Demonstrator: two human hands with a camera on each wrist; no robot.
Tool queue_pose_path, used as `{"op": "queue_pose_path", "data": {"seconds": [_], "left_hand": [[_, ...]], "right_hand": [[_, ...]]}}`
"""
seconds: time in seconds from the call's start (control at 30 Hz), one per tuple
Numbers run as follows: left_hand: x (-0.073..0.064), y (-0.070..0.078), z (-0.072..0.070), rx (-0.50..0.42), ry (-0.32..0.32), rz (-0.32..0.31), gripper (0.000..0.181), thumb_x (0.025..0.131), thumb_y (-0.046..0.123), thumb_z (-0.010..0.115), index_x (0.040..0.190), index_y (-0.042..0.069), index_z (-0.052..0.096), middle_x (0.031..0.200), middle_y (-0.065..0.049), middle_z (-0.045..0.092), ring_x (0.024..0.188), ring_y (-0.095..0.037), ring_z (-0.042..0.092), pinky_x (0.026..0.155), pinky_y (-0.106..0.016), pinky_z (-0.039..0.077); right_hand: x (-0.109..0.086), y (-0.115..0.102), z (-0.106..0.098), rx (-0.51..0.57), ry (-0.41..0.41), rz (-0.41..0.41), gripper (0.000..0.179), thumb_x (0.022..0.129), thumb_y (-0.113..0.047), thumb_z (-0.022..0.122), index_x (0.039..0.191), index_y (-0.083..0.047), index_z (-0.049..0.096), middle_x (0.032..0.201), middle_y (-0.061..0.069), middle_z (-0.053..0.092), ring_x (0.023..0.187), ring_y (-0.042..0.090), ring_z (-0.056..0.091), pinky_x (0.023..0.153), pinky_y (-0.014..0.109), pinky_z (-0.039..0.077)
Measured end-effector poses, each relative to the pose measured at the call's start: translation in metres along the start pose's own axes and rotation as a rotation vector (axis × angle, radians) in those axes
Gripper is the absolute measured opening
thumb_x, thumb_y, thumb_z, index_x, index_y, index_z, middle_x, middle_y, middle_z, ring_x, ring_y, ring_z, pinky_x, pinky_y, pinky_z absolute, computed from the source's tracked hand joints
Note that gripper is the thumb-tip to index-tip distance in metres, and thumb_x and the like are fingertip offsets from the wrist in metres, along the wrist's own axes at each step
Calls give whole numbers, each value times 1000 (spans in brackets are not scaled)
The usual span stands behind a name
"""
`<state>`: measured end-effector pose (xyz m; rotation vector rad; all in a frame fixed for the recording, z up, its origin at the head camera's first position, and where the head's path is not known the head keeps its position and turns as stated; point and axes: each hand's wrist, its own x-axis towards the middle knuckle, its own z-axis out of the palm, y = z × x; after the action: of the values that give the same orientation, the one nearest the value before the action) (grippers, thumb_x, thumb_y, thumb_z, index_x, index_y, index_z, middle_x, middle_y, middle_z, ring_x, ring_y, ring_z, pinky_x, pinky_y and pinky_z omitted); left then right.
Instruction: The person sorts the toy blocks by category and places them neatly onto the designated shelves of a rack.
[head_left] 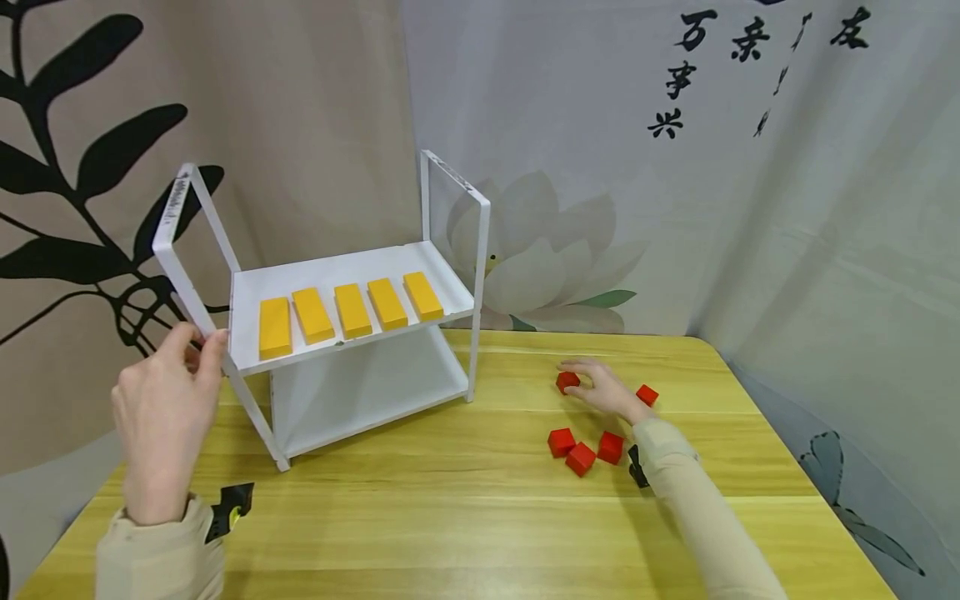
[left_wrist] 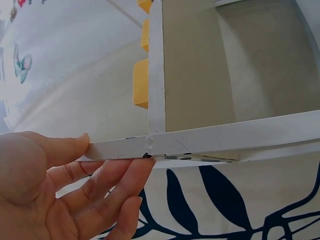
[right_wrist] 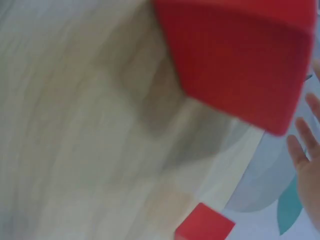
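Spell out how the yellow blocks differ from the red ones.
The yellow blocks are long bars; the red blocks are compact, roughly cubic. The yellow blocks line up in a row on the upper shelf; the red blocks are scattered over the table. Both are plain, with five of each visible.

Head faces down; left wrist shares rack [head_left: 375,390] (right seemingly low).

L grip [head_left: 167,404] pinching; R arm [head_left: 705,512] extended fwd, R grip [head_left: 600,392] closure unclear.
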<state>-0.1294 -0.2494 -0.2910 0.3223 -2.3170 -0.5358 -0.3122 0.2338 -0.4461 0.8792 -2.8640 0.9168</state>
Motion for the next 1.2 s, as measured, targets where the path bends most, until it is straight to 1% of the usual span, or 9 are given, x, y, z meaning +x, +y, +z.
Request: {"op": "queue_pose_path", "data": {"seconds": [0.13,0.3,0.5,0.63,0.8,0.9,1.1,1.2], "left_hand": [[0,1,0,-3,1,-1,35,98,30,51,95,-5,59,71,-26,59,46,-29,41,46,-30,24],[0,1,0,-3,-3,-6,36,98,30,51,96,-5,59,73,-27,59,47,-30,41,46,-30,25],[0,1,0,-2,2,-6,35,98,29,51,95,-5,59,71,-26,58,47,-29,41,45,-30,24],[0,1,0,1,1,-7,35,98,29,51,96,-5,59,70,-25,58,47,-29,41,46,-30,24],[0,1,0,0,-2,-5,35,98,29,51,96,-5,59,71,-26,58,47,-30,42,46,-31,25],[0,1,0,-1,-5,-6,35,98,30,51,96,-5,59,71,-26,59,48,-30,42,46,-31,25],[0,1,0,-2,-2,-6,35,98,29,51,96,-5,59,71,-26,58,48,-30,42,46,-31,25],[0,0,0,-2,6,-1,35,98,29,51,95,-5,59,70,-26,58,47,-30,41,46,-31,24]], "right_hand": [[-4,6,-1,-10,-28,9,40,89,-5,63,128,2,56,137,24,50,130,44,42,105,59,34],[-6,8,1,-17,-28,13,38,88,-2,63,126,1,59,137,23,51,131,44,42,104,58,35],[-4,10,4,-53,16,0,37,84,1,66,121,0,63,132,23,55,127,42,47,102,56,39],[-2,10,6,-96,62,-38,32,82,1,69,114,1,67,123,23,61,118,41,55,98,53,43],[1,10,8,-173,114,-79,28,79,-1,72,108,0,70,112,20,67,107,36,63,92,48,49],[3,9,10,-193,127,-75,27,79,-2,73,106,-1,71,110,18,69,105,34,64,91,46,50],[2,6,11,-178,126,-44,27,81,-3,72,107,-1,71,111,17,69,107,34,63,92,46,50],[2,5,11,-174,130,-42,27,82,-4,72,108,0,70,111,18,68,107,35,64,91,47,50]]}}
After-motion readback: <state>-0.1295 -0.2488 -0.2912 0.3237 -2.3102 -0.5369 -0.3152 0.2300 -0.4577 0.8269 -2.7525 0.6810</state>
